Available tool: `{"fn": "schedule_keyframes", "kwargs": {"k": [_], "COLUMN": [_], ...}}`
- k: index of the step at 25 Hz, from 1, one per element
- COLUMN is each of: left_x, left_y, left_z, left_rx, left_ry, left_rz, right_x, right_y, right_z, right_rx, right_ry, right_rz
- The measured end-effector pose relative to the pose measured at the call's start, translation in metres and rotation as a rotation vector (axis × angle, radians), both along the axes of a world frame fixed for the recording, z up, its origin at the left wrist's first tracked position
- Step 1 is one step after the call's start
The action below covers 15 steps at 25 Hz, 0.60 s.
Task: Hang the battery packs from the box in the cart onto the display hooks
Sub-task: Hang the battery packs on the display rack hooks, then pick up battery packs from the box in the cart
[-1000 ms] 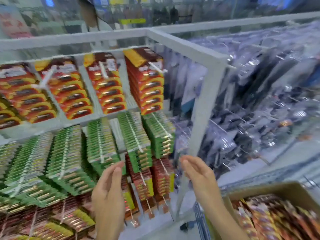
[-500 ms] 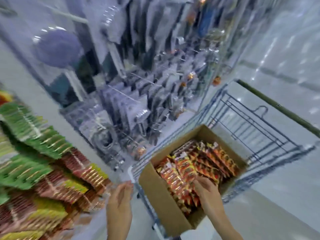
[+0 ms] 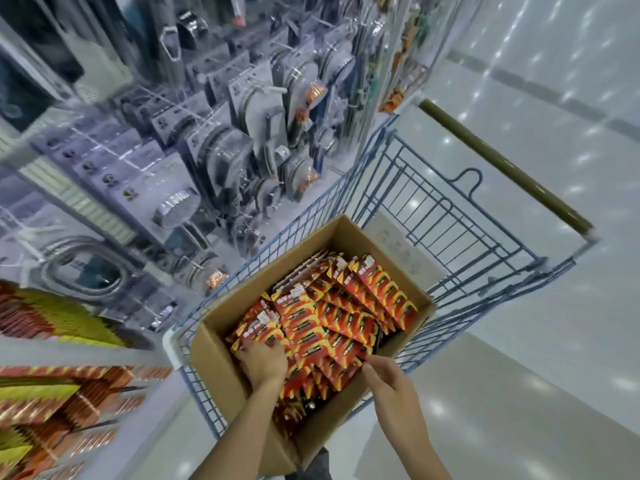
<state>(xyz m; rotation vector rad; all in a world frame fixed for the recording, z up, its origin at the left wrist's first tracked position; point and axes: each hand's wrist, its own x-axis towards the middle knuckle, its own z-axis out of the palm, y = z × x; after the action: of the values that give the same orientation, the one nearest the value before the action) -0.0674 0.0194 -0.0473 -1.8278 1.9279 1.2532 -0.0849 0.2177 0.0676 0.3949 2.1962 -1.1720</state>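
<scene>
A head-worn view looks steeply down into 1 blue wire cart (image 3: 433,209) standing on a pale, glossy floor (image 3: 554,341). The cart's 1 olive-brown handle (image 3: 502,164) runs across the upper right.

1 open cardboard box (image 3: 221,368) sits in the near end of the cart, its left wall close against the cart's side. The box is filled with dozens of red, orange and yellow battery packs (image 3: 332,317), lying flat in overlapping rows that run from the near end to the far end. All the packs in the box lie loose, none lifted out.

2 bare hands reach into the box from the bottom edge. The left hand (image 3: 263,362) is at the near-left corner, palm down, its fingers curled over the top packs there and gripping them. The right hand (image 3: 388,379) is at the near-right side, just inside the box wall, its fingertips touching the edge of the packs; whether they pinch a pack cannot be told, as the knuckles hide the grip. The 2 hands are apart, with packs showing between them.

At far left, blurred, is the display (image 3: 52,393), crowded with hanging red and green-yellow packs. Beyond the cart, a shelf (image 3: 225,150) holds many clear-packaged hardware items on hooks.
</scene>
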Motion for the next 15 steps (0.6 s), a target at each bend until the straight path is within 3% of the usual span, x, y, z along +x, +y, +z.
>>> {"fn": "schedule_keyframes", "kwargs": {"k": [5, 9, 11, 15], "left_x": [-0.024, -0.032, -0.034, -0.021], "left_y": [-0.008, -0.017, -0.019, -0.017], "left_z": [-0.020, -0.019, -0.016, -0.010], "left_rx": [0.002, 0.012, 0.020, -0.018], "left_ry": [-0.230, -0.327, -0.293, -0.039], "left_rz": [-0.088, -0.016, 0.038, 0.165], "right_x": [-0.008, -0.011, -0.013, -0.027], "right_y": [0.000, -0.010, -0.019, -0.047], "right_z": [-0.006, -0.010, -0.011, -0.022], "right_rx": [0.010, -0.002, -0.016, 0.006], "right_ry": [-0.046, -0.038, -0.042, -0.040], "right_rz": [0.026, 0.067, 0.071, 0.127]}}
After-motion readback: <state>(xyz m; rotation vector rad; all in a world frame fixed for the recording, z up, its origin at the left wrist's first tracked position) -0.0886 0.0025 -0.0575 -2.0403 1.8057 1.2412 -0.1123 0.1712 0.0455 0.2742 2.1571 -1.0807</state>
